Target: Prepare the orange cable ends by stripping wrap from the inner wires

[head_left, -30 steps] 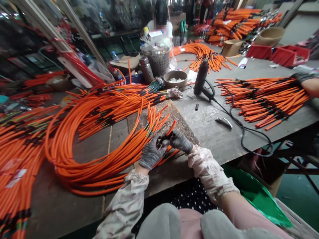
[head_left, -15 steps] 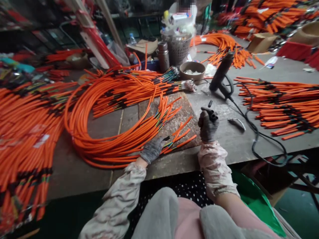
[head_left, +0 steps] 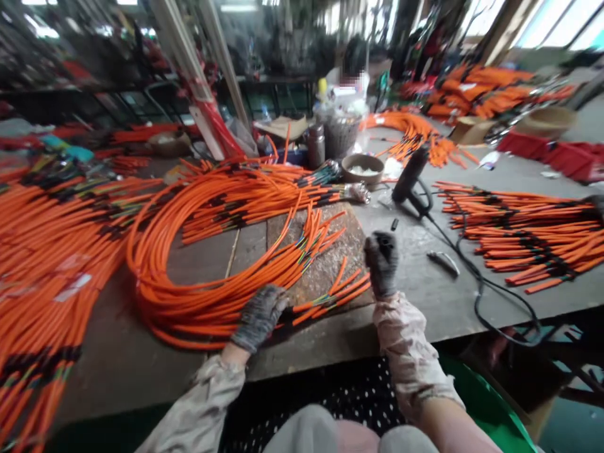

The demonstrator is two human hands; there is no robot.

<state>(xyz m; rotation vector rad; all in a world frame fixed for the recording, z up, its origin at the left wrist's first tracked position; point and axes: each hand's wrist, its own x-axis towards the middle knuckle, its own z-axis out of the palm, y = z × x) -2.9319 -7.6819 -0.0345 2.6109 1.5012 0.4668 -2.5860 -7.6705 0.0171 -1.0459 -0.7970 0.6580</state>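
Coil of orange cables (head_left: pixel 207 299) on a grey table (head_left: pixel 410 292), seen from above the worker's lap. The coil lies left of centre, its loop to the left and its loose ends spread rightward over a worn, speckled board (head_left: pixel 321 277). The left hand (head_left: pixel 262 318), in a grey glove, lies over the lower side of the coil, fingers bent; whether they grip a cable cannot be told. Just beyond its fingertips, several cable ends with coloured wires point right. The right hand (head_left: pixel 382 261), also gloved, is closed in a fist around black tubes (head_left: pixel 387 241), just right of the board and apart from the coil. A short black piece (head_left: pixel 394 224) lies on the table beyond this fist. Farther back stands a dark heat gun (head_left: pixel 410 179), its cord (head_left: pixel 479 302) trailing to the right past a curved metal tool (head_left: pixel 443 263). At far right lies a stack of short orange cables (head_left: pixel 528 233); behind the coil are a round bowl (head_left: pixel 363 168), a flask (head_left: pixel 316 146) and a basket (head_left: pixel 340 135).
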